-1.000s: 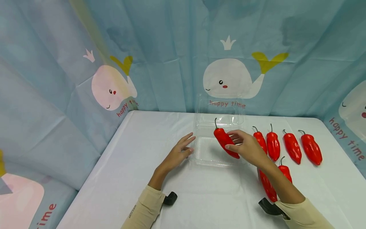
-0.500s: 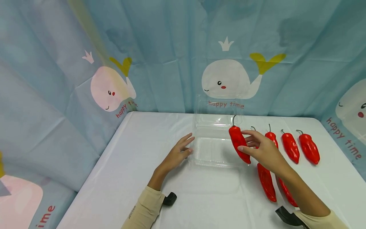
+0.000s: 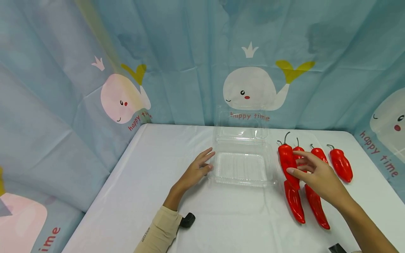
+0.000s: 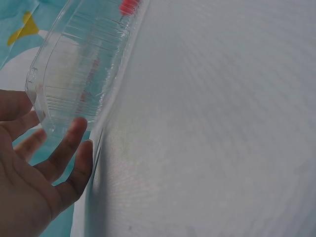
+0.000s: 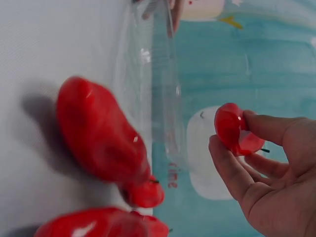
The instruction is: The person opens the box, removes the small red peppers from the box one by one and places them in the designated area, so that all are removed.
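In the head view my right hand (image 3: 321, 181) pinches a red chili pepper (image 3: 287, 161) between thumb and fingers, its green stem pointing up and away. This pepper overlaps others lying on the table beneath it. The right wrist view shows the same pepper (image 5: 229, 128) raised off the table. To the left, a clear plastic clamshell box (image 3: 241, 168) lies with its lid (image 3: 241, 131) raised at the back and nothing inside. My left hand (image 3: 197, 169) is at the box's left edge with fingers extended and spread; in the left wrist view its fingertips overlap the box wall (image 4: 74, 94).
Several more red peppers lie on the right of the white table: a back row ending with one at the far right (image 3: 341, 165), and two in front, a left one (image 3: 294, 203) and a right one (image 3: 317, 207). A blue whale-print curtain (image 3: 183, 70) hangs behind the table.
My right hand has carried the pepper rightward, from over the box to over the other peppers. The left hand stays by the box's left edge.
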Demonstrator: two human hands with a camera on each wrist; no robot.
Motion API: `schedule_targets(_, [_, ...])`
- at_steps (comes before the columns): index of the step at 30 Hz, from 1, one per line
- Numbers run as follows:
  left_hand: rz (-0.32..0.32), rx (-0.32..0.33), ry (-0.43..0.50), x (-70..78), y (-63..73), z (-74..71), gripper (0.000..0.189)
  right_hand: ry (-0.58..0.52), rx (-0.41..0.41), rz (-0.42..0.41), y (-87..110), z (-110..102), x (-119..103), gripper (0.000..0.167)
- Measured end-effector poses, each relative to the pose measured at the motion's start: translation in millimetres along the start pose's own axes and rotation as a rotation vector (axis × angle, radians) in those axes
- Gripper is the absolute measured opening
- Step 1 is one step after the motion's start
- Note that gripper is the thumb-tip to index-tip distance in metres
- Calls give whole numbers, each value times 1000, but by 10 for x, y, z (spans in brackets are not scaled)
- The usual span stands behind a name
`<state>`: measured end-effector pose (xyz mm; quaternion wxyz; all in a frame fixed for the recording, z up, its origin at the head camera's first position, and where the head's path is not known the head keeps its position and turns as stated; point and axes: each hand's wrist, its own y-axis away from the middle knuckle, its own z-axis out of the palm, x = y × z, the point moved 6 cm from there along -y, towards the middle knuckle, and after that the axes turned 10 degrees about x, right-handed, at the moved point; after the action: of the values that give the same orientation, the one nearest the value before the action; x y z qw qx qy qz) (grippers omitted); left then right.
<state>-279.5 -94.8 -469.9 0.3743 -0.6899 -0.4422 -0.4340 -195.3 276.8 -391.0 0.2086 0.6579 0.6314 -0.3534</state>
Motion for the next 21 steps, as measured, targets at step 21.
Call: schedule_targets(21, [-2, 6, -9, 25, 11, -3, 58, 112, 67, 212, 330, -314, 721, 86])
